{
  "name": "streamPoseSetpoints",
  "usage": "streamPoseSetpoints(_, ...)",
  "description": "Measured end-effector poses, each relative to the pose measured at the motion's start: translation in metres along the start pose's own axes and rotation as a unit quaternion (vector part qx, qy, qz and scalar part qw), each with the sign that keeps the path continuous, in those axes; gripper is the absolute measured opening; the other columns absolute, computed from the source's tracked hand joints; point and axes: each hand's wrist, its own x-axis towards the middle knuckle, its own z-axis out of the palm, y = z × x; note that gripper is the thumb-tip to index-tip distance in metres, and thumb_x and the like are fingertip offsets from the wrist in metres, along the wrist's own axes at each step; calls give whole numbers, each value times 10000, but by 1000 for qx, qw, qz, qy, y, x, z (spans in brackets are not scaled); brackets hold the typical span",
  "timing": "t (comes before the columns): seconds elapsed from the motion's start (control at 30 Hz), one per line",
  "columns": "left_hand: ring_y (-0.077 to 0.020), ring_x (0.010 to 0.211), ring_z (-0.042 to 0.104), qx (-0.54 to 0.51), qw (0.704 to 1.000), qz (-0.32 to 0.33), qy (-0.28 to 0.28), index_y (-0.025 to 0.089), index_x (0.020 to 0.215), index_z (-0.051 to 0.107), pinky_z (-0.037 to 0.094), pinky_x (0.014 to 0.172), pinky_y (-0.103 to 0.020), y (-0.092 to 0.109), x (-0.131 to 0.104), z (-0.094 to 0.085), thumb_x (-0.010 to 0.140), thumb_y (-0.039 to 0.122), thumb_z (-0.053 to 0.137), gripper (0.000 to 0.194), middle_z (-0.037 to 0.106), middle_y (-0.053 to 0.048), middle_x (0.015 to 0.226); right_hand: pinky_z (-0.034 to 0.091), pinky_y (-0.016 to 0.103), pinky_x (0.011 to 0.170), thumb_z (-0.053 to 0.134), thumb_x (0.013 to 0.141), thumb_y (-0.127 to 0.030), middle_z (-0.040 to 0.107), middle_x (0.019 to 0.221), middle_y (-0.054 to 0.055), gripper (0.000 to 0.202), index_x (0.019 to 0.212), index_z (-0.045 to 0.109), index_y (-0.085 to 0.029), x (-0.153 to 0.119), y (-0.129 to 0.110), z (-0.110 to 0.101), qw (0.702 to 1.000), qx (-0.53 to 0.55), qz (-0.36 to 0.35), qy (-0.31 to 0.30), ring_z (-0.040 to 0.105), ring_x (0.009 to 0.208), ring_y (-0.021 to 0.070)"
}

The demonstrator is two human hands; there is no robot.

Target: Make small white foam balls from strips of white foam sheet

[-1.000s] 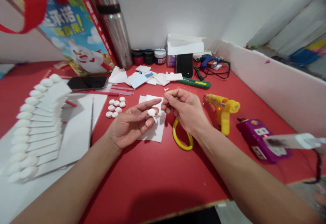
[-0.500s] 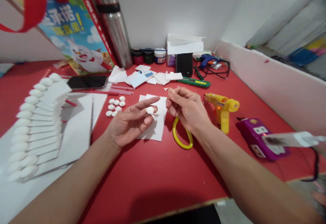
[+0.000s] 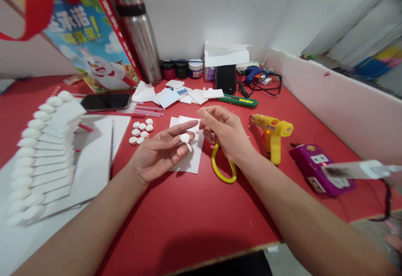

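Observation:
My left hand (image 3: 160,152) holds a small white rounded piece with a thin tail (image 3: 184,138) between thumb and fingers, its index finger stretched out to the right. Close to that fingertip is my right hand (image 3: 221,129), thumb and index finger pinched together; whatever they grip, if anything, is too small to make out. Below the right hand a yellow loop-shaped handle (image 3: 224,174) lies on the table, its other end hidden. White card sheets (image 3: 191,161) lie under the hands. Several white rounded pieces (image 3: 135,132) sit left of my left hand.
At left, a row of white cards with rounded white ends (image 3: 52,152) stands on white board. A yellow glue gun (image 3: 274,138) and purple box (image 3: 314,169) are at right. Behind lie a green cutter (image 3: 240,101), card scraps (image 3: 169,98), a phone (image 3: 106,101) and a steel flask (image 3: 138,37).
My right hand has moved slightly left, bringing its pinched fingers next to the left index fingertip. My left hand keeps its hold on the white rounded piece.

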Motion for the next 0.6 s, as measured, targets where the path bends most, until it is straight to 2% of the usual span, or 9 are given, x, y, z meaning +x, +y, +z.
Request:
streamPoseSetpoints(0.1,-65,611,563,1,1000,-3,8,43,1218,709,506,579,-168,-2,2,1,817,29,647,406,655,-95,943,305,189,398,788,790,-450,572,609,-55,311,838,681,-162,-3,2,2,997,-60,-2,-38,414,448,39)
streamPoseSetpoints(0.17,-63,591,548,5,1000,-7,15,32,1223,704,504,566,-174,-3,4,1,799,31,664,425,666,-105,944,314,190,398,729,843,-409,585,614,-44,262,835,692,-150,-3,5,1,997,-64,-1,-48,425,443,40)
streamPoseSetpoints(0.23,-63,587,541,9,1000,-5,28,48,1234,704,503,557,-172,-3,4,1,792,23,665,445,674,-99,941,326,192,391,655,889,-362,614,632,-37,218,910,695,-148,-1,8,-1,998,-44,1,-33,450,423,45)
streamPoseSetpoints(0.33,-75,632,578,12,997,13,71,82,1179,736,502,553,-156,-3,6,-2,809,6,649,388,677,-84,922,337,191,387,633,888,-294,665,659,-25,194,1005,684,-149,2,9,-3,999,-34,-10,2,475,405,51)
streamPoseSetpoints(0.47,-99,704,619,12,992,37,121,43,1088,756,516,569,-145,-4,10,-3,869,19,611,263,664,-97,870,325,187,384,691,863,-326,672,632,-8,185,834,685,-144,1,5,-3,998,-59,-19,-3,463,401,43)
streamPoseSetpoints(0.6,-102,727,632,13,988,48,144,28,1021,755,552,624,-141,-5,12,0,907,31,584,206,645,-92,825,331,184,385,719,851,-358,667,613,-7,221,799,688,-145,-2,3,-1,997,-70,-9,-18,468,407,45)
